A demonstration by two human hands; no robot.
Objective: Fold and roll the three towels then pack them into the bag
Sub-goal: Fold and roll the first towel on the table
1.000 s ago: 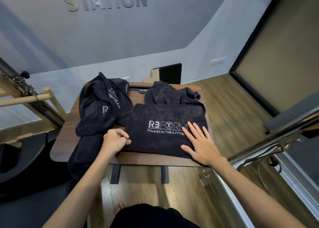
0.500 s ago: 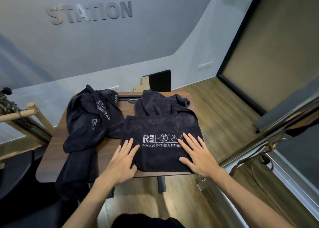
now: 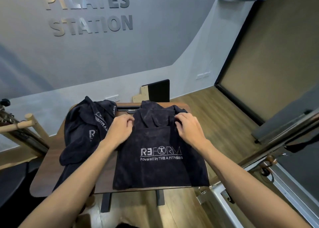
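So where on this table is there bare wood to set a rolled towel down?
Bare table shows in a strip between the crumpled towels on the left and the logo towel; another patch lies at the near-left corner. The far edge is crowded: left hand and right hand grip bunched cloth there.

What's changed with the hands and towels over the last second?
Both hands left the near part of the folded towel and reached to its far, bunched end: the left hand and right hand now curl their fingers there. The crumpled towels on the left and the table stayed put.
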